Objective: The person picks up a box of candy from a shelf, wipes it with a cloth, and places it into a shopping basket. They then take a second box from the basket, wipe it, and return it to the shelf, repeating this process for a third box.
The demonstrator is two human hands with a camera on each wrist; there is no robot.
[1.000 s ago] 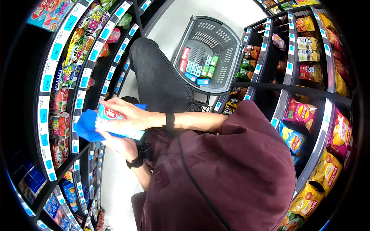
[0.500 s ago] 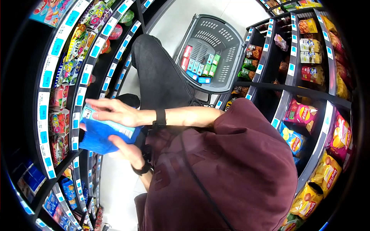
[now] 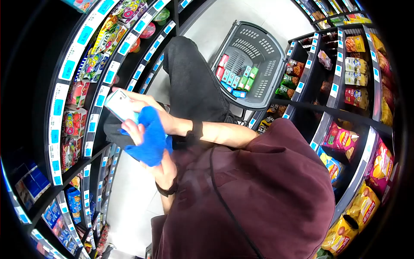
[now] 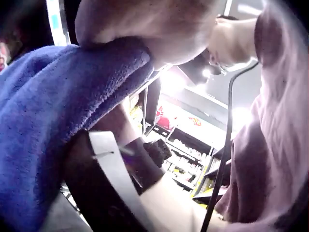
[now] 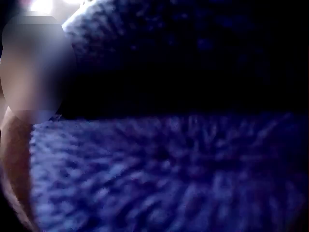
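My right hand (image 3: 143, 101) grips a small light-blue and white box (image 3: 120, 107), tilted with its pale end toward the left shelf. A blue cloth (image 3: 151, 142) is bunched round the box's near part. My left hand (image 3: 165, 172) holds the cloth from below, its fingers curled across it toward the box. In the left wrist view the fuzzy cloth (image 4: 58, 106) hangs on the left, below part of a hand (image 4: 149, 24). The cloth (image 5: 164, 169) nearly fills the right wrist view, hiding the box there.
A grey shopping basket (image 3: 276, 64) with several small red, blue and green boxes (image 3: 241, 83) stands on the floor beyond a bent knee (image 3: 185, 56). Candy shelves (image 3: 92, 116) rise close on the left. Shelves with chip bags (image 3: 340, 136) stand on the right.
The box has been turned from a flat hold to a tilted one, its printed face out of sight. The cloth has moved from under the box to round its near part.
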